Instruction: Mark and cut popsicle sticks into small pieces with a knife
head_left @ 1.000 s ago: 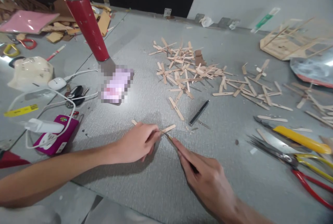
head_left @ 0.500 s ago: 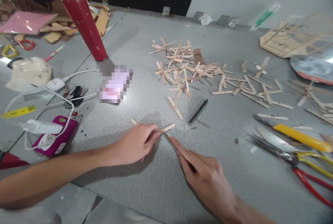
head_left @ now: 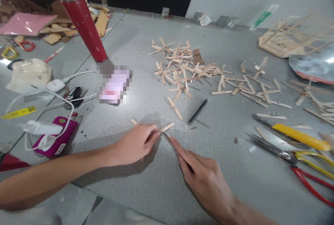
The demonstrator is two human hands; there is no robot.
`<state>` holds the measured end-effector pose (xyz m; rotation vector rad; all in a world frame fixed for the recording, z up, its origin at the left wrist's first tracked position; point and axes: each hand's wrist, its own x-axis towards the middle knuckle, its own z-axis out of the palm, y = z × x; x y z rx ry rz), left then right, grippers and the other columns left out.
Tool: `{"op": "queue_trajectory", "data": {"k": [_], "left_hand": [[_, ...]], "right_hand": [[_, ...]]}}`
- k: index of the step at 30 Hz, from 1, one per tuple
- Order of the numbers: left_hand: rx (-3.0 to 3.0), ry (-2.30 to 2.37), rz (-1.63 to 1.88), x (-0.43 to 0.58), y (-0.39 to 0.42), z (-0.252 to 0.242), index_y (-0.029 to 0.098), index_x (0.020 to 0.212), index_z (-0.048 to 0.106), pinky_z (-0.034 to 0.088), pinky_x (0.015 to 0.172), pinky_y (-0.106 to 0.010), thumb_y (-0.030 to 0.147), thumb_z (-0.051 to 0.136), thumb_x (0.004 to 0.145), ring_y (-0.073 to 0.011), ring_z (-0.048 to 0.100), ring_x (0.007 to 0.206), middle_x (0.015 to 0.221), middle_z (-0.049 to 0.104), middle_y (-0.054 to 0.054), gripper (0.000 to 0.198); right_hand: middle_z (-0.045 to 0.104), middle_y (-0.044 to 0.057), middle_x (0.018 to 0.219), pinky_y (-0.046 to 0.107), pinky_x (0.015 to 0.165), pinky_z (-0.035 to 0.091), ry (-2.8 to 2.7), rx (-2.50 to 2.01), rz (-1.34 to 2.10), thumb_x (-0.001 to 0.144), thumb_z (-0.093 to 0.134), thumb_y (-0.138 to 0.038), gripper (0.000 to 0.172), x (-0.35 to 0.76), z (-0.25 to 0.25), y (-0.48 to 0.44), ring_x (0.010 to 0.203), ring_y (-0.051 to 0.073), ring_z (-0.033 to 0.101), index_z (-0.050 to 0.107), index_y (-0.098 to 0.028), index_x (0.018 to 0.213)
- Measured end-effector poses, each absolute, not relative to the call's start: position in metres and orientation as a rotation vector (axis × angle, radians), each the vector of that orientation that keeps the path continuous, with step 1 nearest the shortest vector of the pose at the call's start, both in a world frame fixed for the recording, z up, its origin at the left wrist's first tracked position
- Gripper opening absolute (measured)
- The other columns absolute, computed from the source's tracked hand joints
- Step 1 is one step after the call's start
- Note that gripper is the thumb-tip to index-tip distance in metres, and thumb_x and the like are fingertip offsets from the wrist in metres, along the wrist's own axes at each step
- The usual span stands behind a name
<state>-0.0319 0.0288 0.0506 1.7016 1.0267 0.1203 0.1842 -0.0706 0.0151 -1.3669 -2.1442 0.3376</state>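
My left hand (head_left: 139,142) is closed in a pinch on small flat wooden sticks. One pale wooden stick (head_left: 167,126) sticks out past its fingertips to the right, and another stick end (head_left: 134,122) shows behind the knuckles. My right hand (head_left: 200,172) grips a slim craft knife (head_left: 166,136), its forefinger stretched along the tool. The dark metal tip meets the wood right at my left fingertips. Most of the knife's handle is hidden in the hand. Just beyond lie a loose wooden stick (head_left: 174,108) and a black pen-like tool (head_left: 198,111).
A spread of crossed wooden sticks (head_left: 182,68) covers the far middle. Yellow-and-red-handled snips (head_left: 287,156) and a yellow cutter (head_left: 300,137) lie at right. A red flask (head_left: 85,26), a phone (head_left: 116,85), a purple power bank (head_left: 56,136) and cables stand or lie at left.
Both hands hold almost the same pose, with the knife tip still against the wood. The view has shifted very slightly.
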Motion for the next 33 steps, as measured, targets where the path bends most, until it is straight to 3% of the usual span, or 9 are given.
{"op": "queue_trajectory", "data": {"k": [6,12,20,26,33], "left_hand": [[1.766,1.007,0.124,-0.031,0.029,0.051,0.02,0.068,0.045,0.038,0.047,-0.021,0.034,0.036,0.107,-0.0093,0.052,0.036,0.048,0.053,0.005,0.042],[1.8,0.924,0.231,-0.032,0.028,0.047,0.021,0.067,0.045,0.032,0.046,-0.022,0.028,0.039,0.103,-0.0092,0.046,0.036,0.046,0.05,0.005,0.038],[1.793,0.924,0.23,-0.032,0.029,0.05,0.02,0.065,0.044,0.035,0.046,-0.019,0.024,0.039,0.103,-0.0087,0.049,0.035,0.042,0.047,0.006,0.039],[1.762,0.978,0.207,-0.032,0.028,0.046,0.019,0.067,0.046,0.033,0.045,-0.02,0.028,0.037,0.105,-0.0083,0.05,0.035,0.047,0.053,0.004,0.04],[1.74,1.038,0.17,-0.029,0.028,0.047,0.02,0.066,0.045,0.037,0.046,-0.022,0.033,0.035,0.107,-0.0094,0.051,0.034,0.046,0.049,0.005,0.043]], "right_hand": [[0.071,0.001,0.068,0.021,0.061,0.056,-2.124,-1.452,0.323,0.104,0.045,-0.016,0.043,0.182,0.016,-0.073,0.053,0.011,0.063,0.061,-0.018,0.144],[0.072,0.002,0.064,0.025,0.058,0.056,-2.213,-1.508,0.465,0.102,0.045,-0.02,0.042,0.187,0.05,-0.056,0.053,0.015,0.065,0.066,-0.02,0.138],[0.077,0.004,0.076,0.023,0.061,0.051,-2.392,-1.448,0.683,0.103,0.043,-0.019,0.038,0.189,0.092,-0.014,0.059,0.013,0.067,0.075,-0.026,0.122],[0.072,0.002,0.065,0.025,0.055,0.053,-2.365,-1.495,0.506,0.101,0.041,-0.018,0.044,0.189,0.065,-0.038,0.053,0.015,0.065,0.065,-0.021,0.138],[0.077,0.007,0.083,0.024,0.056,0.055,-2.223,-1.453,0.398,0.105,0.038,-0.019,0.039,0.186,0.04,-0.057,0.063,0.015,0.071,0.064,-0.015,0.133]]}}
